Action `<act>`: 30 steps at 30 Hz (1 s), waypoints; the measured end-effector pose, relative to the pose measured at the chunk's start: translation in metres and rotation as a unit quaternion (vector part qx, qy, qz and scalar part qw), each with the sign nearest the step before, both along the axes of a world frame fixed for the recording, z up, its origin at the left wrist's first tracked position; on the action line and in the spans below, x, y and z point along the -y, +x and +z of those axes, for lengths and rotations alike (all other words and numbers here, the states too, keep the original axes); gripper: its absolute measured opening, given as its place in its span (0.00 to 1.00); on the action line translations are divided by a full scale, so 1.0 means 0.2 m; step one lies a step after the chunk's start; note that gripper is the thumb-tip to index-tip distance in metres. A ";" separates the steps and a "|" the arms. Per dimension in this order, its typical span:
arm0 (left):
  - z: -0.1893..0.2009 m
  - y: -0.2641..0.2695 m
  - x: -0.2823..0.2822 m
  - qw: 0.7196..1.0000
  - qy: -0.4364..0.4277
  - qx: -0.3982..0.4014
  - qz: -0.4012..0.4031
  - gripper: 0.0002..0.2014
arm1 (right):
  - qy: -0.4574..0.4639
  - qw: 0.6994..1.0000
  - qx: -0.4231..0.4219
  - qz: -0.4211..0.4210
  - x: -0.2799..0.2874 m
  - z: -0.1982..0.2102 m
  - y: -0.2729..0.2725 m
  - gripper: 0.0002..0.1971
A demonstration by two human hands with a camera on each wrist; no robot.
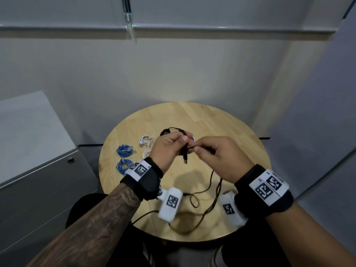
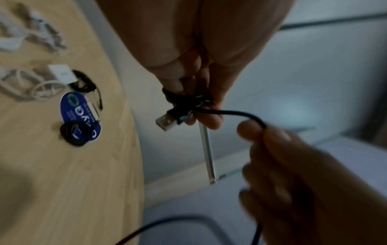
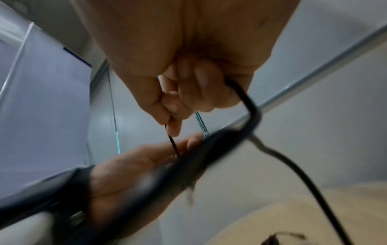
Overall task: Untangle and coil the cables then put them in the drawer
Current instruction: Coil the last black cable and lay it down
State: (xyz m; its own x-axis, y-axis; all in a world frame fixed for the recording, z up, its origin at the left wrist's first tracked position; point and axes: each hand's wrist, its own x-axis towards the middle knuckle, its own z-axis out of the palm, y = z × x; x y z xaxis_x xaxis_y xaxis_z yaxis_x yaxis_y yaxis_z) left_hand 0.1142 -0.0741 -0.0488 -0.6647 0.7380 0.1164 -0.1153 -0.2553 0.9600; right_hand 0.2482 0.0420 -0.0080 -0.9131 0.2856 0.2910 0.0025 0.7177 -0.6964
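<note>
Both hands are raised above the round wooden table (image 1: 231,132), working a black USB cable (image 1: 215,189). My left hand (image 1: 169,146) grips a small bundle of the cable's turns near its silver USB plug (image 2: 166,122), which hangs below the fingers. My right hand (image 1: 210,151) pinches the cable just beside it between thumb and forefinger (image 3: 173,116). The rest of the black cable trails down in loose loops over the table's near edge. Two coiled blue cables (image 1: 124,150) and a white cable bundle (image 1: 146,144) lie at the table's left.
A grey drawer cabinet (image 1: 38,170) with a round lock stands left of the table, its drawers closed. A blue oval tag (image 2: 80,114) and another black cable (image 2: 83,82) lie on the table beyond my hands. White walls close in behind.
</note>
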 end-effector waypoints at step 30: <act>0.01 -0.05 -0.01 0.994 0.028 0.002 0.103 0.08 | -0.116 0.979 0.160 0.049 0.12 -0.08 0.02 0.10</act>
